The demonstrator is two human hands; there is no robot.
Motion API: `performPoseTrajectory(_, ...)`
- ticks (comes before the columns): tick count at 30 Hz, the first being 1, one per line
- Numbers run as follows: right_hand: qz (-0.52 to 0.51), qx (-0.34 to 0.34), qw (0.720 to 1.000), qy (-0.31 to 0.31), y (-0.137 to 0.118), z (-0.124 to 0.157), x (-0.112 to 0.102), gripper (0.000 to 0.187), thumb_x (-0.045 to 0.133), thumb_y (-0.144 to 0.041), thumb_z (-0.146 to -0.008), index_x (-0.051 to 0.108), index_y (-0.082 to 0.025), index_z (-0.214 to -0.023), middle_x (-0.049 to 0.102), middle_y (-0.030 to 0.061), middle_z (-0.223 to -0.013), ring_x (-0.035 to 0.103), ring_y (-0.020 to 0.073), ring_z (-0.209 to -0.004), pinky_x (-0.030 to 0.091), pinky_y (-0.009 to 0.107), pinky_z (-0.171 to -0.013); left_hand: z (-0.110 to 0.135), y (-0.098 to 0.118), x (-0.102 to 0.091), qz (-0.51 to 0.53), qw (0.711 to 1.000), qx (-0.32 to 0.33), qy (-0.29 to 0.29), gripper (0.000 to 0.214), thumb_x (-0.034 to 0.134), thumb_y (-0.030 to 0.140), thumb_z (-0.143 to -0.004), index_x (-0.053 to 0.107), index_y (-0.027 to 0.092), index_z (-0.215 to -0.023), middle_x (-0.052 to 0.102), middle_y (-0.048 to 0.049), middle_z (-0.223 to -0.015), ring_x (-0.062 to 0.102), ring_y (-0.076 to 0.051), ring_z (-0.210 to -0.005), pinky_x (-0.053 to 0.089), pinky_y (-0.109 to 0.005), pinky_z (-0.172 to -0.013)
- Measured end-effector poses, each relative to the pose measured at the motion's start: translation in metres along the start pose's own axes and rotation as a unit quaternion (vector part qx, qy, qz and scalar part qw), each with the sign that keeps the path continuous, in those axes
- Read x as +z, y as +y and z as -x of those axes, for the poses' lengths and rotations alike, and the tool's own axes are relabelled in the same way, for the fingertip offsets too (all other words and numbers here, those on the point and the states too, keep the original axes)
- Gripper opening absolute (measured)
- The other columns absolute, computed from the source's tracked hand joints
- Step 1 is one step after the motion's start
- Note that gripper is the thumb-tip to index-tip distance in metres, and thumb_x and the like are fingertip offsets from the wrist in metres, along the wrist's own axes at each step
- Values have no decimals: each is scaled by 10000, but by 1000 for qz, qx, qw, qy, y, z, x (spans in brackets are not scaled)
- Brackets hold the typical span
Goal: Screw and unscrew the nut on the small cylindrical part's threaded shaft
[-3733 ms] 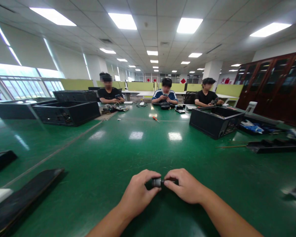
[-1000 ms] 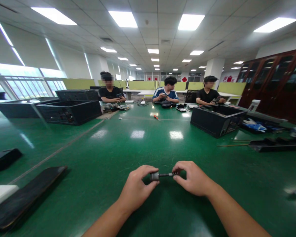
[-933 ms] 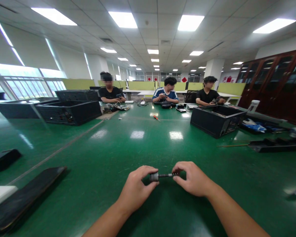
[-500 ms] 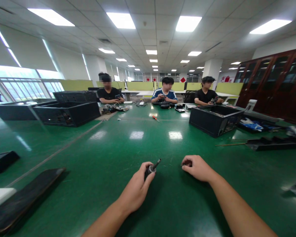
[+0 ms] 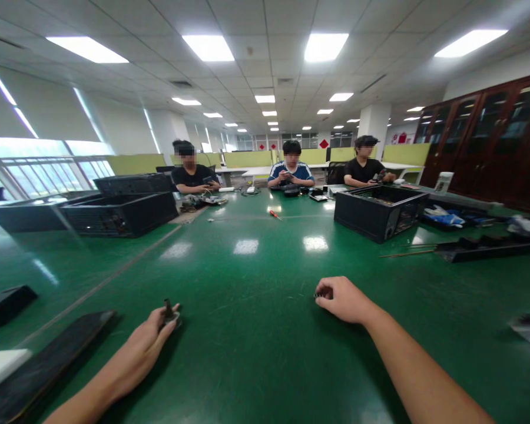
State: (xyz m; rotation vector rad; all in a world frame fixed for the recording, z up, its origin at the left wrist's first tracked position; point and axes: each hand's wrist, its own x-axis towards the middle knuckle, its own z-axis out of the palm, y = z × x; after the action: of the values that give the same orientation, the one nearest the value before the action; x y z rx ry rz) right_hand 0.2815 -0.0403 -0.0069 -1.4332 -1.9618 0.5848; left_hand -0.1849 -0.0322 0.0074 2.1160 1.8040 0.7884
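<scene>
My left hand (image 5: 148, 338) is closed around a dark screwdriver (image 5: 168, 307) with a round body and a short shaft pointing up. Motion blurs the tool a little, and its lower part is hidden in the palm. Over the middle of the green table (image 5: 247, 359), my right hand (image 5: 342, 299) rests with its fingers curled. A small dark piece with shiny ridges (image 5: 318, 295) shows between those fingers, too small to name. The two hands are well apart.
Black computer cases stand at the left (image 5: 123, 215) and right (image 5: 375, 218). A red screwdriver (image 5: 274, 215) lies farther back. Near left are a long dark panel (image 5: 57, 353) and a white object (image 5: 2, 365). Three people sit across the table, holding small items.
My left hand has moved left with the screwdriver, away from my right hand. My right hand keeps its curled pose around the small piece. The view has shifted slightly.
</scene>
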Motion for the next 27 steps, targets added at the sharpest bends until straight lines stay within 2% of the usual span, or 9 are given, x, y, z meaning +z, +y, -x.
performPoseTrajectory(2,-5,-1,1000,0,-1,0,0,114,670,-215,-769,732,-166,-850,711,36,-723,641,172,-656,450,263,-614,7,-12,-10,-34,999,-10,11,505,462,509,-889,543,168,-1252,625,-132,-1352,564,-326,-1274,426,-487,-1103)
performPoseTrajectory(5,-20,-5,1000,0,-9,0,-2,134,670,-237,-789,740,-157,-872,723,51,-750,645,184,-674,461,276,-632,16,0,-25,-89,992,-17,88,642,535,516,-858,454,148,-1377,558,-164,-1417,517,-395,-1303,431,-593,-1070)
performPoseTrajectory(8,-57,-20,998,-18,-22,2,-2,189,657,-289,-834,749,-169,-949,749,57,-848,664,188,-754,486,276,-687,22,42,-29,-102,970,8,222,697,578,538,-839,412,201,-1425,521,-136,-1437,510,-415,-1296,415,-638,-1064)
performPoseTrajectory(10,-149,-32,986,-73,-32,5,0,223,661,-312,-847,754,-175,-996,753,55,-874,667,187,-776,497,277,-706,24,80,-20,-43,967,72,241,534,590,495,-855,544,233,-1318,605,-93,-1319,587,-349,-1208,438,-567,-1070)
performPoseTrajectory(13,-304,-52,932,-189,-41,9,5,246,718,-330,-817,771,-162,-989,743,63,-901,665,189,-796,502,293,-746,25,140,16,114,973,190,58,367,625,351,-879,632,272,-1238,697,-58,-1151,684,-234,-1017,557,-406,-926)
performPoseTrajectory(16,-378,-85,889,-245,-45,11,10,257,761,-366,-791,785,-148,-926,717,48,-879,642,179,-809,484,289,-768,25,189,61,195,922,323,-90,417,751,237,-794,684,322,-1196,712,-41,-1188,666,-221,-1071,549,-368,-930)
performPoseTrajectory(19,-424,-108,867,-239,-44,11,12,292,790,-415,-761,785,-140,-858,699,32,-837,621,179,-837,468,290,-806,24,216,92,295,883,359,-65,359,774,168,-775,739,343,-1086,767,-17,-1064,690,-201,-995,562,-347,-880)
performPoseTrajectory(23,-464,-61,859,-210,-39,9,16,330,804,-414,-751,770,-145,-939,724,46,-835,652,186,-821,487,323,-820,20,212,88,328,888,323,3,232,719,174,-829,758,322,-1003,782,2,-960,713,-178,-922,574,-308,-835)
performPoseTrajectory(27,-433,5,874,-222,-29,6,20,504,832,-366,-718,699,-157,-1157,735,66,-897,667,168,-749,514,315,-745,13,163,36,153,947,223,173,159,661,277,-871,745,285,-1006,744,-4,-1022,694,-179,-955,533,-312,-905)
